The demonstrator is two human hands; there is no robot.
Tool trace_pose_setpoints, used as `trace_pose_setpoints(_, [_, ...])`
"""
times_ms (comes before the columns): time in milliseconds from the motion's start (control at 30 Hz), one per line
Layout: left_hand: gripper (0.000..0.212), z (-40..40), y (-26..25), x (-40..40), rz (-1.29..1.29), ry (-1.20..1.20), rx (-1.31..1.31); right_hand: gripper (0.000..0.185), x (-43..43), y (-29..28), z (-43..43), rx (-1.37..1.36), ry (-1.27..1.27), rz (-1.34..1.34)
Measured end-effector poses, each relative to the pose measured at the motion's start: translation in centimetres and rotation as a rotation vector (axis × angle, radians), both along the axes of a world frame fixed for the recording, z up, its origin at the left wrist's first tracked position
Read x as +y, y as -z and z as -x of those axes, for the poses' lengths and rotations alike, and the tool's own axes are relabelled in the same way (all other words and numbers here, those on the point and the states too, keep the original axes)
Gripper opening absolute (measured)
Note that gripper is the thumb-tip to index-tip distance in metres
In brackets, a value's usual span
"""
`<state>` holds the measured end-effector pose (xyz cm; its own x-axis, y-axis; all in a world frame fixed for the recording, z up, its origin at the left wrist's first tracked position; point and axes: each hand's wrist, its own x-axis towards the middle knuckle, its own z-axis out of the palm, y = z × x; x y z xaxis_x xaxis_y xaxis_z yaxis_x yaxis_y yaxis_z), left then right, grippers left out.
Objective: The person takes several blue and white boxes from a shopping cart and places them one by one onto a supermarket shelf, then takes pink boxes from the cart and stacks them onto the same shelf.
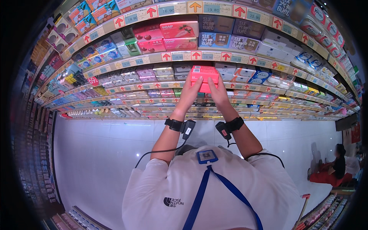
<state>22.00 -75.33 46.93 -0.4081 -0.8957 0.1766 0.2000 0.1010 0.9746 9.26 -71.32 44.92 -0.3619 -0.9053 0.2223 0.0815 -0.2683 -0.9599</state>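
Both my hands hold a small stack of red-pink soap boxes (204, 75) in front of a packed shop shelf. My left hand (191, 89) grips the stack from its left side, its thumb on the near face. From the right side my right hand (218, 87) grips it, with that thumb beside the other. Most of my fingers are hidden behind the boxes. Above the stack, on the shelf, are a strawberry soap box (179, 29) and blue soap boxes (214, 39). White boxes (225, 70) stand just right of my hands, and dark silvery boxes (181, 69) just left.
Price-tag rails (212, 55) edge the several shelf tiers. A cable runs from a black wrist device (188, 129) on the left arm; the right wrist bears another (223, 130). Pale floor tiles (100, 161) lie below. At the right, a person (335, 168) sits near a red-handled pole (304, 198).
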Motion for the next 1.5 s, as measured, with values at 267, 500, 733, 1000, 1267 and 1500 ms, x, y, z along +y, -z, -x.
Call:
trace_pose_setpoints(267, [0.051, -1.0, 0.9, 2.1, -0.044, -0.120, 0.131, 0.061, 1.0, -0.6, -1.0, 0.049, -0.077, -0.024])
trace_pose_setpoints(500, [0.053, -4.2, -0.4, 1.6, 0.040, -0.185, 0.153, 0.067, 0.6, -2.7, -3.9, 0.113, -0.094, 0.040])
trace_pose_setpoints(733, [0.046, -7.0, 1.6, 0.2, -0.129, -0.116, 0.322, 0.060, -0.2, -1.3, -7.1, 0.353, -0.007, 0.259])
trace_pose_setpoints(1000, [0.060, -6.7, -0.9, -0.5, -0.041, -0.087, -0.082, 0.038, -1.2, -1.4, -5.0, 0.011, -0.115, -0.012])
trace_pose_setpoints(1267, [0.090, -7.3, -2.3, -2.6, 0.610, 0.045, -0.479, 0.027, -0.7, -4.4, -1.9, -0.421, -0.253, -0.130])
trace_pose_setpoints(1500, [0.061, -5.4, 0.1, -5.2, 0.682, -0.132, -0.397, 0.026, -1.4, -3.5, -1.5, -0.452, -0.255, -0.148])
